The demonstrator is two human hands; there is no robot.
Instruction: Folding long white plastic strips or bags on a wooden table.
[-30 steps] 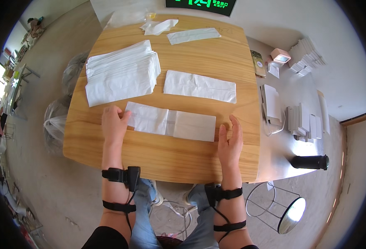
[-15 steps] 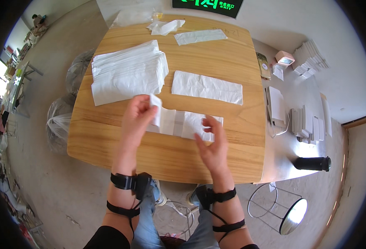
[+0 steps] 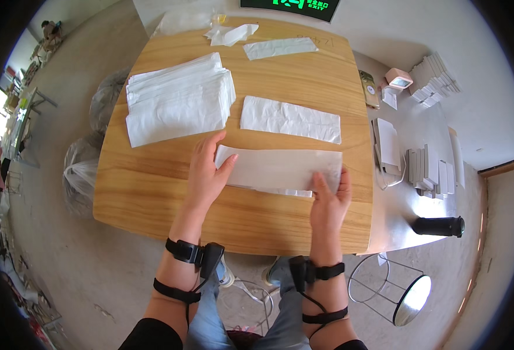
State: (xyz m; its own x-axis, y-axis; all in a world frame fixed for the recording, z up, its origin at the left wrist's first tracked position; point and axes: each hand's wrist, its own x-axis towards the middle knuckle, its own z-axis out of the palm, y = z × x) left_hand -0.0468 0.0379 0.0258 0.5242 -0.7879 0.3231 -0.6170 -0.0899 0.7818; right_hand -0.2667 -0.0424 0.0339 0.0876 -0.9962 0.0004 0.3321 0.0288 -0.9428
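Between my hands a long, smooth, slightly see-through white strip (image 3: 274, 165) is stretched out flat. My left hand (image 3: 209, 168) pinches its left end between thumb and fingers. Its right end is gripped by my right hand (image 3: 331, 195), thumb on top and fingers behind. Below the strip's lower edge, part of another white piece (image 3: 295, 192) shows on the wooden table (image 3: 152, 195); the strip covers the rest of it. Just beyond my hands lies a creased, flat white sleeve-like sheet (image 3: 290, 119).
A fanned stack of white sheets (image 3: 175, 105) lies far left. At the back are a narrow white strip (image 3: 281, 48) and a crumpled white piece (image 3: 231, 35). A side table on the right bears a phone (image 3: 369, 89), white boxes (image 3: 429, 169) and a black cylinder (image 3: 439, 226).
The strip, folded at its left end before, is now spread out between both hands. My right hand has moved right and closed on its right end; my left hand has shifted slightly right.
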